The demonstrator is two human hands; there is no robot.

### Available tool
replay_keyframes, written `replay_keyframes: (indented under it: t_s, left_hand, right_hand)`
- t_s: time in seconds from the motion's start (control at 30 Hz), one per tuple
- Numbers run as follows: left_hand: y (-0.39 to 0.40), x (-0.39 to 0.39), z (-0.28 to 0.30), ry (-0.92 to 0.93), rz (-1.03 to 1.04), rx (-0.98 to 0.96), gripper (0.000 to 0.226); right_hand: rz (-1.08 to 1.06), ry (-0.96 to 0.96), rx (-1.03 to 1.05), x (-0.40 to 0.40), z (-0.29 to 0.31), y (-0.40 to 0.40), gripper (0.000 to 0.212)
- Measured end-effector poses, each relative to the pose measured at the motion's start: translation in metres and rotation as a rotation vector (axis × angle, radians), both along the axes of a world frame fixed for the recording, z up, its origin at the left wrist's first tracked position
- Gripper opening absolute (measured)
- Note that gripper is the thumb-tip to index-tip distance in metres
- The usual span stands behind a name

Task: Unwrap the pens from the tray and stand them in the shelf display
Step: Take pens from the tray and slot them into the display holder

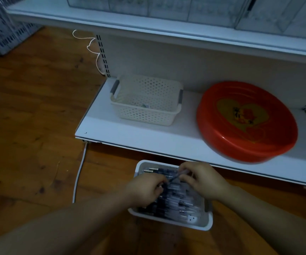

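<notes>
Down on the wooden floor (29,116), just in front of the bottom shelf (148,138), sits the white tray (206,224), and I take that tray as my landmark.

Left of the tray a white cable (78,173) runs along the floor, well apart from my arms. Above the tray my left hand (145,188) has its fingers curled round one wrapped pen (173,178), pinching its near end. My right hand (201,179) pinches the far end of that same pen, fingers bent over it. The remaining pens (174,205) lie packed in the tray beneath both hands.

I judge this to be the unwrapping step: both hands are working the sleeve off a single pen, and no bare pen shows yet. The next move calls for pulling the wrapper clear, dropping it somewhere, then lifting the pen up.

Beyond the tray, on the bottom shelf, the cream basket (145,103) stands to the left and the red round dish (246,122) to the right, near each other but apart. Further beyond and higher, the clear display boxes (148,6) line the upper shelf (167,28); I take those as the goal.

The bottom shelf's front edge overhangs the tray's far rim, so my hands should come back toward me before rising. Open floor lies left of the tray.
</notes>
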State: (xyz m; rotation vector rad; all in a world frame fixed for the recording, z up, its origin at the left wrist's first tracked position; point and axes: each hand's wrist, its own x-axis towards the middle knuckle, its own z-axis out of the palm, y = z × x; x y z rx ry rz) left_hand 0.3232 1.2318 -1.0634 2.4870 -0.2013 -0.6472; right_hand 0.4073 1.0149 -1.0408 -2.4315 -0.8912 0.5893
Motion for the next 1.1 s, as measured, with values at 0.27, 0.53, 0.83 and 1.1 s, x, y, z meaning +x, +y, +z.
replay_keyframes:
  t_s: [0.27, 0.53, 0.83, 1.1]
  left_hand:
    - [0.024, 0.014, 0.039, -0.188, 0.201, -0.234, 0.014]
    - [0.038, 0.024, 0.096, -0.356, 0.375, -0.489, 0.010]
    - [0.062, 0.039, 0.160, -0.653, 0.450, -0.449, 0.029]
    - [0.101, 0.064, 0.248, -1.166, 0.675, -0.433, 0.014]
  right_hand:
    - [-0.296, 0.043, 0.498, 0.009, 0.058, 0.031, 0.029]
    - [-0.299, -0.155, 0.729, 0.012, 0.122, 0.078, 0.042]
    - [-0.256, -0.315, 0.912, 0.033, 0.194, 0.106, 0.036]
    - [-0.215, -0.520, 1.065, 0.055, 0.289, 0.144, 0.034]
